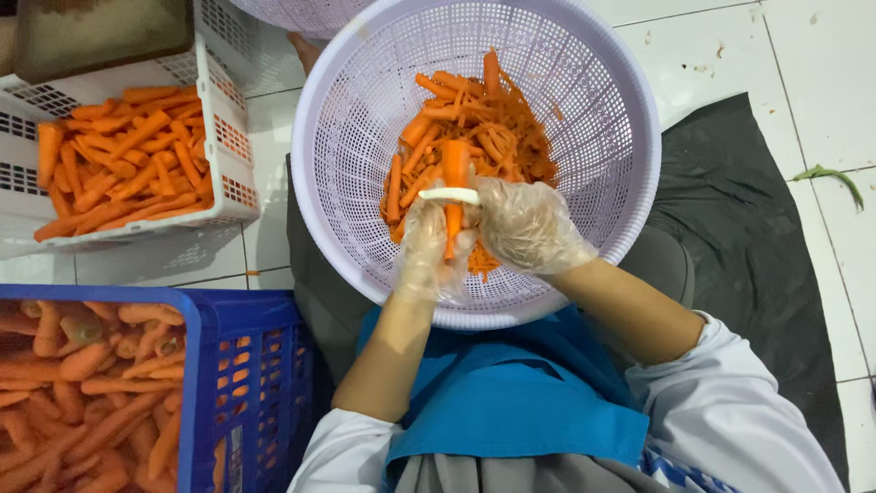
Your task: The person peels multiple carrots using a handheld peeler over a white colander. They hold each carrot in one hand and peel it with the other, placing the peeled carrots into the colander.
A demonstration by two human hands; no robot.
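Note:
Both my hands wear thin clear plastic gloves and meet over a round lilac perforated basket (347, 119) on my lap. My left hand (431, 251) grips a carrot (454, 169) that points away from me. My right hand (529, 224) holds a white peeler (447, 194) laid across that carrot. Below the hands, inside the basket, lies a heap of orange carrot peelings and pieces (484, 123).
A white slatted crate (228, 137) of peeled carrots stands at the upper left. A blue crate (246, 365) of unpeeled carrots sits at the lower left by my knee. A dark mat (739, 210) covers the white tiled floor on the right, with a green scrap (830, 175) nearby.

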